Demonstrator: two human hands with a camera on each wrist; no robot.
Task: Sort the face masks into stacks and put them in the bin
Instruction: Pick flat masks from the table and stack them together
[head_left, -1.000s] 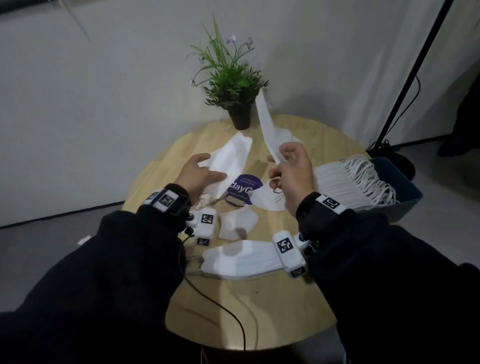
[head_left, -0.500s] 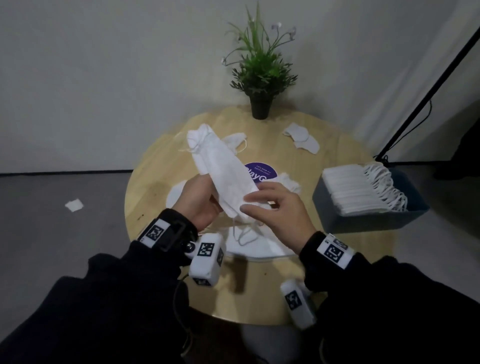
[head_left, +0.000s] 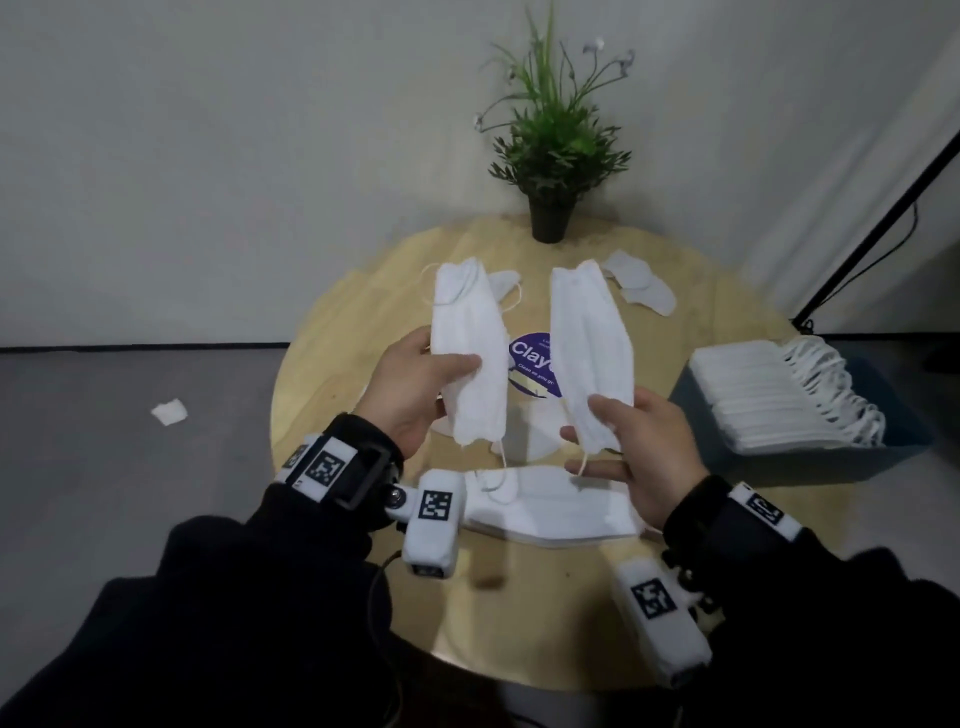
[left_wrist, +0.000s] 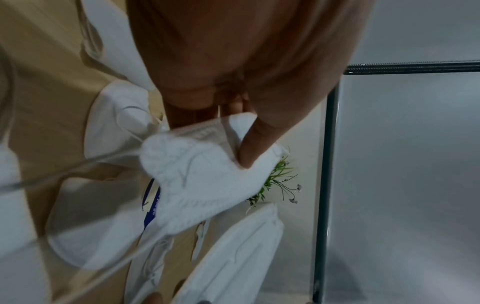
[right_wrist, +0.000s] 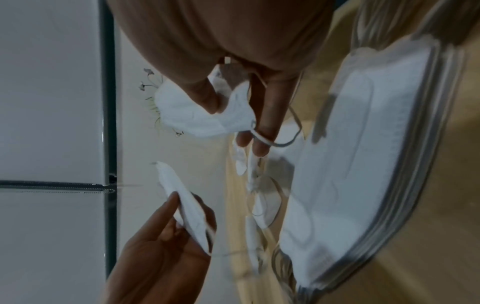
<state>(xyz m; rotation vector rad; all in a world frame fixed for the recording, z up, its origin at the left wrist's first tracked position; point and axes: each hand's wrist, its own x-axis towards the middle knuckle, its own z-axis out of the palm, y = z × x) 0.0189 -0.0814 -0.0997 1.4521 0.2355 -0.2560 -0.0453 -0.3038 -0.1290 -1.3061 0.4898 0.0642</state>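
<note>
Above table (head_left: 332, 322), each hand's fingers (head_left: 457, 364) pinching a mask's (head_left: 470, 343) lower end

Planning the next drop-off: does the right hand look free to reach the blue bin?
Probably yes: the right hand, pinching a white mask, has nothing between it and the blue bin beside it.

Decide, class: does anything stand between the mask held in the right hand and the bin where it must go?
Nothing visible does. The right hand pinches its mask above the table, and the bin sits open-topped to its right. The bin already holds a row of masks, which may limit room.
</note>
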